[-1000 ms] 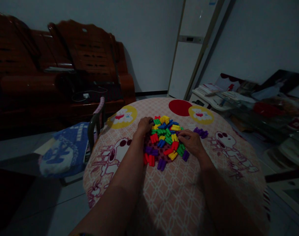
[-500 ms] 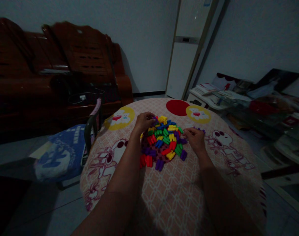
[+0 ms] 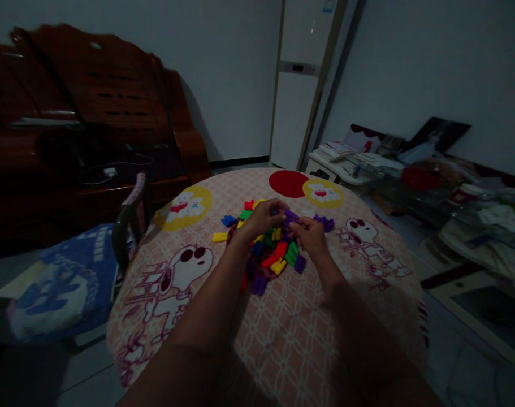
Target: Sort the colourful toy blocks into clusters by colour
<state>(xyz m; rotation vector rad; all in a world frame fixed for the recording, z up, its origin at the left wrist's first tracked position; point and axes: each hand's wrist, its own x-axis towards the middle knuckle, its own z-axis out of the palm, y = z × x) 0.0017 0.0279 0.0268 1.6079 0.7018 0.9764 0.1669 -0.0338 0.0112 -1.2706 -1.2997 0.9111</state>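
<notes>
Over the pile, my left hand pinches a purple plastic building block. My right hand meets it from the right, its fingertips closed on the purple piece too; whether this is one block or two joined cannot be made out. Below and between the hands lies a heap of loose building blocks, among them a red block, a green block and a yellow block. Just beyond my right hand, several purple blocks lie together on the cloth. My left hand and forearm hide part of the heap.
A patterned cloth covers the round table. To the left stands a chair with a blue cloth on its seat. A wooden sofa is behind it. At the right is a cluttered glass-topped cabinet.
My hands have come together over the heap, the left moving right with a purple block and the right moving inward to meet it. The view has turned slightly right.
</notes>
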